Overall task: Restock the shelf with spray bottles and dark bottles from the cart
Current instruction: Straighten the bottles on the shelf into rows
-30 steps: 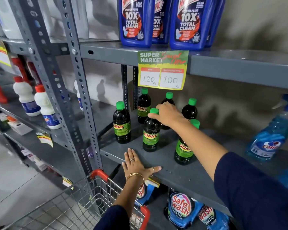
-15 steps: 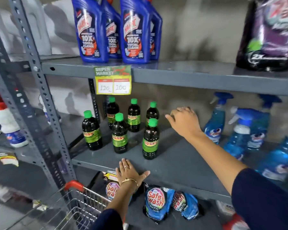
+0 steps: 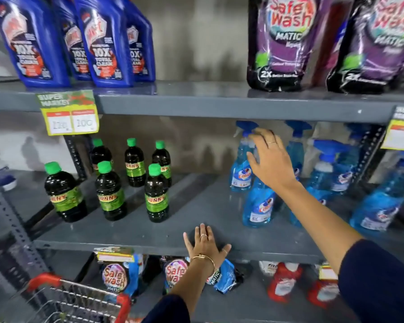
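My right hand (image 3: 272, 163) is up at the spray bottles (image 3: 258, 203), its fingers (image 3: 264, 138) spread wide and pinching nothing. The fingertips are at the blue trigger head of the rear-left bottle; I cannot tell if they touch it. A second bottle stands just below the palm, and the others are grouped to the right of that hand. I judge the open hand is there to straighten this group or push it back, since it carries no bottle.

My left hand (image 3: 205, 244) lies flat on the front lip of the shelf (image 3: 131, 231), fingers spread and pressed on the metal, holding nothing. I think it is there to steady me while the other arm reaches deep.

The dark bottles (image 3: 110, 192) with green caps stand upright, well to the left of both hands, three at the back and three in front, a bare stretch of shelf between them and the spray bottles. The cart (image 3: 79, 299) is below and to the left of my left hand; I see only its red-edged wire rim, not what it holds.

Compared with half a second ago, the right hand has moved from the bare middle of the shelf to the spray bottles and opened out. The left hand stayed on the shelf edge, and the dark bottles kept their arrangement.
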A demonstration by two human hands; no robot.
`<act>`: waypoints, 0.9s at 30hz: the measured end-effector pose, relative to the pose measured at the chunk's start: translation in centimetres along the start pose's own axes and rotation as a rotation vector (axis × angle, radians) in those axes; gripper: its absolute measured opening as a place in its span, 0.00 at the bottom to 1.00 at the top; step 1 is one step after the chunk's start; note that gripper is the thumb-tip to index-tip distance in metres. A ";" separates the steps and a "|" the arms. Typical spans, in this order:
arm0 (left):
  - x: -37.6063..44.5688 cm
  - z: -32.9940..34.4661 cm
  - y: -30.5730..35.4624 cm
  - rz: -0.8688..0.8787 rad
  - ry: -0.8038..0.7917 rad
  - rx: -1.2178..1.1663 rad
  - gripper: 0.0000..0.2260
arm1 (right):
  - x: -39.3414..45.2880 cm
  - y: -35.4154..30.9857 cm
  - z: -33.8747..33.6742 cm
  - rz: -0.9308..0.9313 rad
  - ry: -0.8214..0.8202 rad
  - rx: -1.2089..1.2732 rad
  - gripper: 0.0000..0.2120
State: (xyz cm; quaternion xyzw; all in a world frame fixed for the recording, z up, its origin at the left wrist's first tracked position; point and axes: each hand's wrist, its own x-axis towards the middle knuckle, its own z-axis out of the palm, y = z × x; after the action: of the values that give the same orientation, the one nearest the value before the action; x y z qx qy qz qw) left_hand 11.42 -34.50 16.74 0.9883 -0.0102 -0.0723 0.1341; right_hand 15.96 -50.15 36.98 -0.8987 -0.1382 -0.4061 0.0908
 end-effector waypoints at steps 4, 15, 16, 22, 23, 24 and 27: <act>0.3 0.3 1.9 0.019 -0.026 -0.015 0.39 | -2.2 1.5 0.9 0.136 0.103 0.144 0.27; 2.0 0.7 3.4 0.080 -0.099 0.047 0.46 | -10.9 3.6 7.9 0.734 -0.216 0.537 0.54; 2.2 0.7 3.4 0.085 -0.102 0.047 0.48 | -11.2 3.8 8.3 0.777 -0.230 0.556 0.54; 2.5 1.1 3.3 0.088 -0.092 0.068 0.51 | -12.0 4.4 10.1 0.913 -0.310 0.598 0.37; 2.6 1.1 3.2 0.086 -0.094 0.073 0.51 | -12.0 4.3 10.3 0.927 -0.298 0.605 0.37; 2.6 1.1 3.2 0.086 -0.097 0.079 0.51 | -11.9 4.2 10.5 0.936 -0.284 0.611 0.37; 2.6 1.2 3.2 0.085 -0.108 0.087 0.52 | -12.0 3.9 11.0 0.943 -0.273 0.622 0.37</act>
State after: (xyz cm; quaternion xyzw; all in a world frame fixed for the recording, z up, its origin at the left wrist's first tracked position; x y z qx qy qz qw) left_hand 13.87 -38.01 16.12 0.9865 -0.0625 -0.1194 0.0931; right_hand 17.38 -52.91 20.58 -0.8385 0.1541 -0.1426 0.5029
